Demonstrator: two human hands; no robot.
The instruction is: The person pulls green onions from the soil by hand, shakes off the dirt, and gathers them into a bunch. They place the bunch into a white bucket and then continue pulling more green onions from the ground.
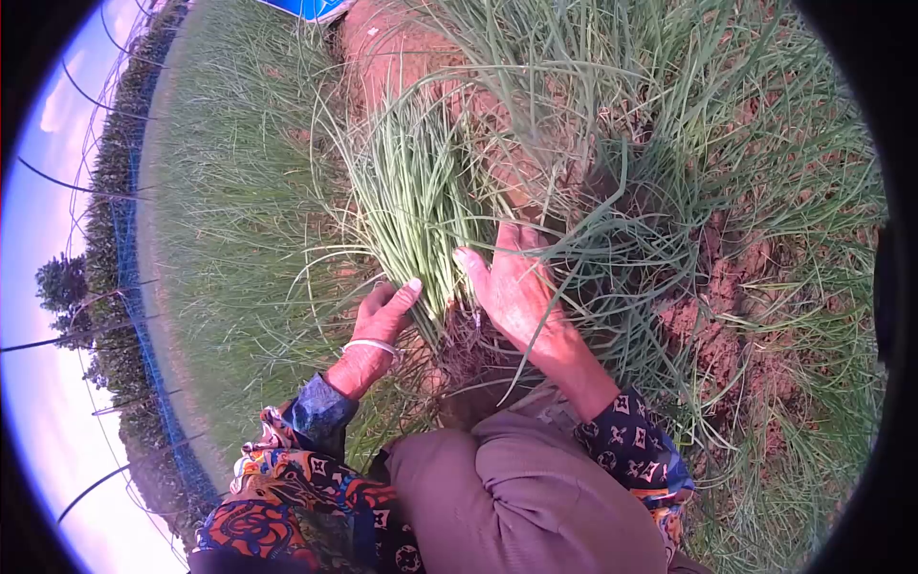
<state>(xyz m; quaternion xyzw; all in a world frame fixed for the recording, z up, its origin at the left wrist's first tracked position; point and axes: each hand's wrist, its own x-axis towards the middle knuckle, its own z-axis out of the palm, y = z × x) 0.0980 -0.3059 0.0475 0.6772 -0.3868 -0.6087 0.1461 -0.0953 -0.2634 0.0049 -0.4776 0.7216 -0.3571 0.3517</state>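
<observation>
A thick bunch of spring onions (411, 191) stands in front of my knees, its green leaves pointing away from me and its dark, soil-covered roots (469, 349) towards me. My left hand (381, 320), with a pale bracelet at the wrist, is closed against the bunch's left side near the base. The thumb lies along the stems; the other fingers are partly hidden. On the opposite side is my right hand (521, 287), thumb and fingers apart. Its thumb tip touches the stems, or nearly so, and loose leaves cross its fingertips.
Growing onion plants (249, 201) fill the left side, and more leaves (650, 77) lean in from the upper right. Reddish bare soil (722, 325) shows at the right. Something blue (311, 8) lies at the top edge. Blue netting (143, 316) runs along the far left.
</observation>
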